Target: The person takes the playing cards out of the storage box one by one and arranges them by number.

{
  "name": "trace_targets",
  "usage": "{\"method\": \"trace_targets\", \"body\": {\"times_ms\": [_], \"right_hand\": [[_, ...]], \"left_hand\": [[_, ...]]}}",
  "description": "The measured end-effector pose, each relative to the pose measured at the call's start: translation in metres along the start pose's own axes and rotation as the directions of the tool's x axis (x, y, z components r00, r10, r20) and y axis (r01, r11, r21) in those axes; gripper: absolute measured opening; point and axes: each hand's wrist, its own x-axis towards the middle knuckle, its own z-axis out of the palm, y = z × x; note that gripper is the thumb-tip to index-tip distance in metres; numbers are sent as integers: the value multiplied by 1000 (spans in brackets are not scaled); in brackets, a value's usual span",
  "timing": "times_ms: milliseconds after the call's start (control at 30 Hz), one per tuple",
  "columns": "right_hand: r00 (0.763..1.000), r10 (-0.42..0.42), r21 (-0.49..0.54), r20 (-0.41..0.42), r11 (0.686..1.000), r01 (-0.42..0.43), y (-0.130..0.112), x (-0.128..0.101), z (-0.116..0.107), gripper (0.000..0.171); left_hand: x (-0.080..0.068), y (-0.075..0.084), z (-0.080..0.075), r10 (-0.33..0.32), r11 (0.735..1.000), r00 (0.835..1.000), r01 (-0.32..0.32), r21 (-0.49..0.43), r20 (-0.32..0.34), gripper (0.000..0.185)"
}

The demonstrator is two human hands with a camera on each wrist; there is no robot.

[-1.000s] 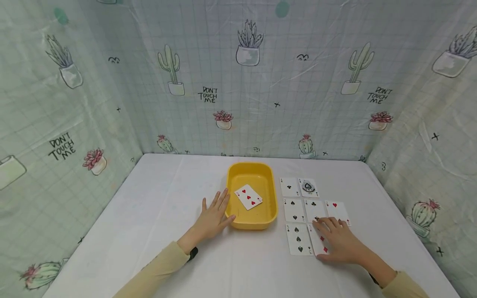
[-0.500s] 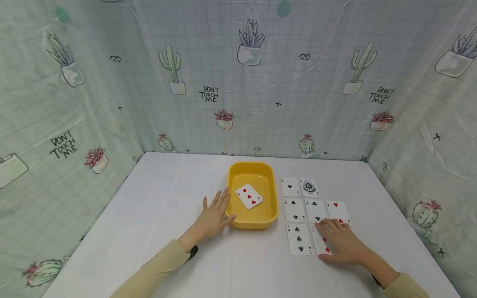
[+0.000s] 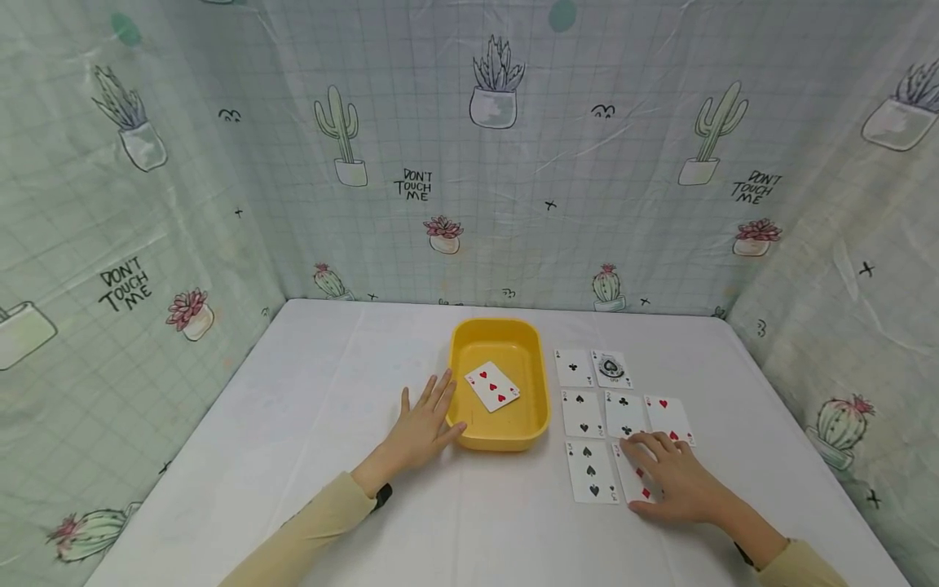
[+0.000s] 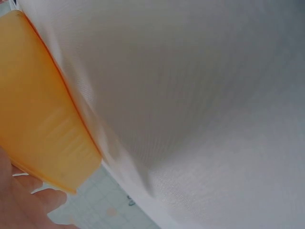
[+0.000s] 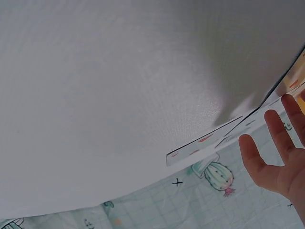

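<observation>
My left hand (image 3: 419, 430) rests with spread fingers against the left side of a yellow tray (image 3: 543, 391). Inside the tray lies a three of hearts (image 3: 492, 386), perhaps on other cards. My right hand (image 3: 675, 479) lies over the three of diamonds (image 3: 637, 474), fingertips at its far end and thumb by its near end, covering its right part. The fingers are loosely bent in the right wrist view. Left of that card lies the three of spades (image 3: 591, 471). Beyond them are the two of spades (image 3: 583, 413), two of clubs (image 3: 625, 413) and two of hearts (image 3: 668, 419).
Two aces, the ace of clubs (image 3: 574, 368) and ace of spades (image 3: 611, 369), form the far row, right of the tray. All stand on a white-covered table (image 3: 330, 367). A cactus-print curtain (image 3: 411, 122) walls the back and both sides.
My right hand has slid slightly to the right together with the three of diamonds, widening its gap to the three of spades. The left hand and tray have stayed put.
</observation>
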Motion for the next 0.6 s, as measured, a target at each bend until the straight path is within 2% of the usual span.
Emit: {"method": "trace_targets", "body": {"times_ms": [367, 600], "right_hand": [[999, -22, -5, -35, 1000, 22, 2, 1, 1, 82], [996, -41, -4, -76, 999, 41, 2, 17, -8, 82]], "left_hand": [[0, 1, 1, -5, 1000, 1000, 5, -11, 10, 75], [-1, 2, -2, -3, 1000, 1000, 3, -14, 5, 74]]}}
